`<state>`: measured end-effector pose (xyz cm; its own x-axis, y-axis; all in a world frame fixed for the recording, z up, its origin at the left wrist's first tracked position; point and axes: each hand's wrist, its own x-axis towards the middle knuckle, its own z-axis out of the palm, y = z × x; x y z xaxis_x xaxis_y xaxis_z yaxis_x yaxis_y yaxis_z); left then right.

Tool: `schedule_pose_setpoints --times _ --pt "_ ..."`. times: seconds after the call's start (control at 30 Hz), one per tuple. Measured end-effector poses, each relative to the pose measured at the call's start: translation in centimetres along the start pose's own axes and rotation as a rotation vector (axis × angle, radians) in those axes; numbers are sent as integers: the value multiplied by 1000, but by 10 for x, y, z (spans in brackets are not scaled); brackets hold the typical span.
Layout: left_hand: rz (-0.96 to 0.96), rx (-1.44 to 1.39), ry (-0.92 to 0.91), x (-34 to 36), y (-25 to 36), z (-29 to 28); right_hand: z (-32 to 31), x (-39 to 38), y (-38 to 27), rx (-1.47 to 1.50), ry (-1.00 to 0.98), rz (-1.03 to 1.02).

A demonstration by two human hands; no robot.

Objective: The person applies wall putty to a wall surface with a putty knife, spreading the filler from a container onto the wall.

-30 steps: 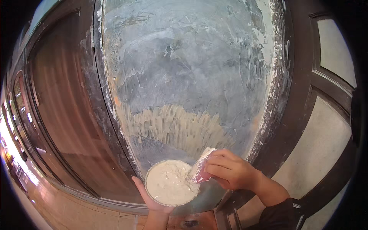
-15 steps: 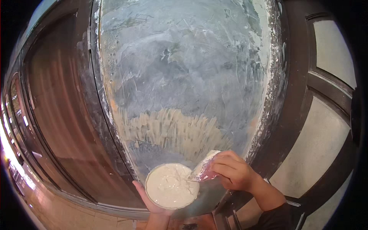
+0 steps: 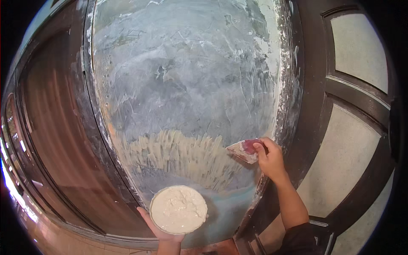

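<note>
My left hand (image 3: 163, 235) supports a round bowl of cream-coloured putty (image 3: 178, 209) from below, its thumb side showing along the rim; the fingers under it are hidden. Between the thumb and fingers of my right hand (image 3: 270, 159) is a putty knife (image 3: 245, 150), its reddish part in my grip and its blade smeared with pale putty. The blade's tip lies at or very near the wall panel (image 3: 182, 97), by the right end of a band of vertical beige putty strokes (image 3: 178, 153). Whether it touches cannot be told.
Dark brown framing with pale panels (image 3: 344, 157) stands to the right. A brown wooden door (image 3: 59, 127) with a dark frame is on the left. White flaking patches run down the panel's right edge (image 3: 282, 55). Tiled floor (image 3: 72, 233) shows at lower left.
My right hand has lifted the putty knife from the bowl's rim up to the wall panel. The bowl and my left hand appear slightly further left, as the whole view has shifted.
</note>
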<state>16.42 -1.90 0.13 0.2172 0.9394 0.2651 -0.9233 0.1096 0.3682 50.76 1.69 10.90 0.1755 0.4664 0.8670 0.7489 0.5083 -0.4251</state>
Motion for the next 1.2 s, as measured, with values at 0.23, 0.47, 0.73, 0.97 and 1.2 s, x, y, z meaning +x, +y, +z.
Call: schedule_pose_setpoints --times 0.23,0.47,0.73,0.97,1.2 --pt "31 4 -46 -2 -4 9 14 13 21 23 -53 49" --pt "55 74 -23 1 -9 14 17 27 37 114 -61 90" --pt "144 127 22 -7 -25 2 21 27 35 131 -82 40" --pt "170 23 37 -15 -31 -4 22 23 43 212 -73 72" --pt "220 58 110 -18 -36 -8 26 32 45 184 15 51"
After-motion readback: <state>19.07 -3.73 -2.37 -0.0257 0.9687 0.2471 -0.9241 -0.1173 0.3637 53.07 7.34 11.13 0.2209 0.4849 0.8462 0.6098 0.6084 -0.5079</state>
